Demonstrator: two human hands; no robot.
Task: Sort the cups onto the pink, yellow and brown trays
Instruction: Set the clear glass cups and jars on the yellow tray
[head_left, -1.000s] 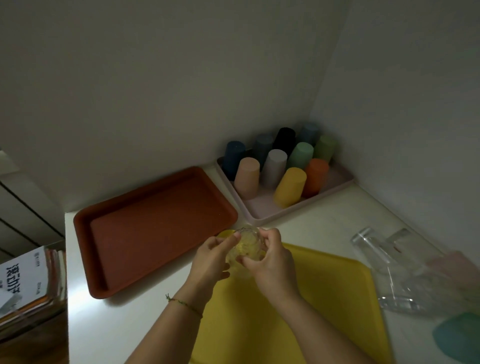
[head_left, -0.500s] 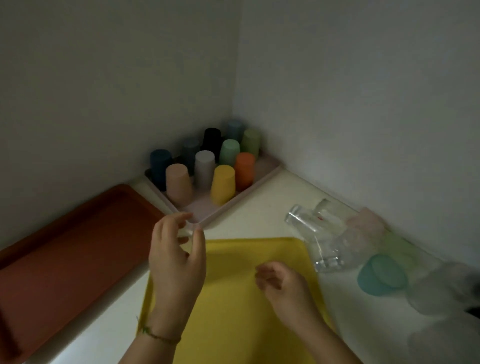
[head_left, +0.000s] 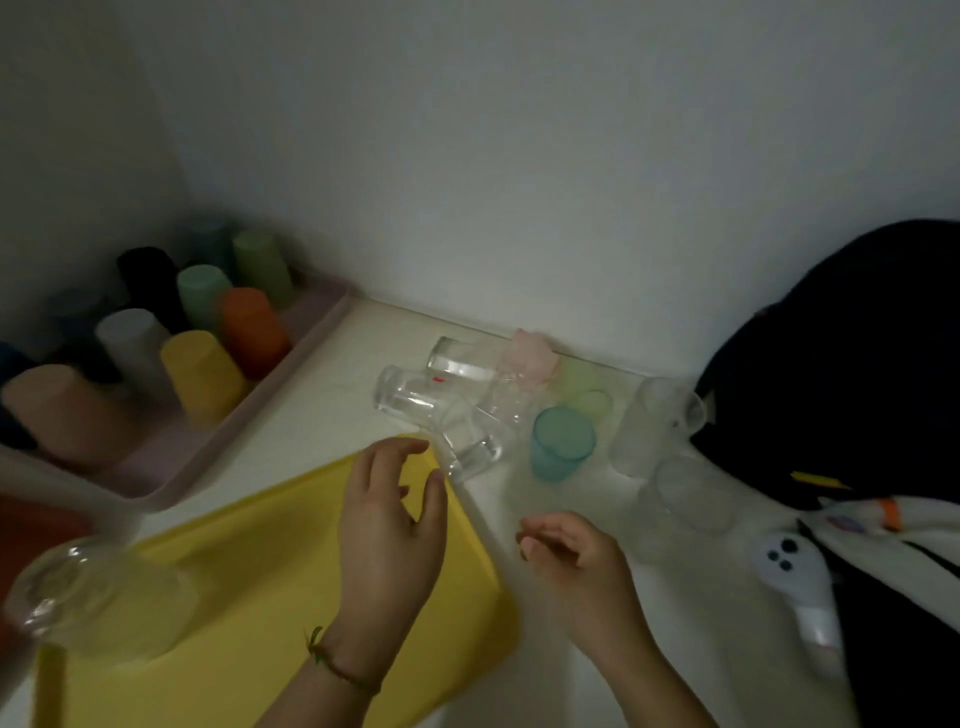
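Filling a dim corner, a pale worktop (head_left: 332, 415) is carrying three trays and a heap of unsorted cups. A flat yellow plastic tray (head_left: 270, 561) is lying nearest the person, with one clear glass cup (head_left: 98, 597) sitting on its near left corner. A pink plastic tray (head_left: 311, 338) is sitting in the far left corner, holding rows of opaque coloured plastic cups (head_left: 202, 374) turned upside down. Only a sliver of the brown tray (head_left: 31, 530) is showing at the left edge, its contents out of view.

Both hands are empty, fingers loosely curved. The left hand (head_left: 389, 519) is hovering over the yellow tray's far right corner, its fingertips just beside a clear glass tumbler (head_left: 467, 452) lying on its side. The right hand (head_left: 571, 551) is hovering over the worktop beside the tray. Beyond, a translucent teal cup (head_left: 561, 447) is standing among other clear and tinted cups.

The next pick is probably this nearest tumbler. Since it is touching its neighbours, wrapping the fingers round its barrel and lifting straight up should be avoiding any rolling.
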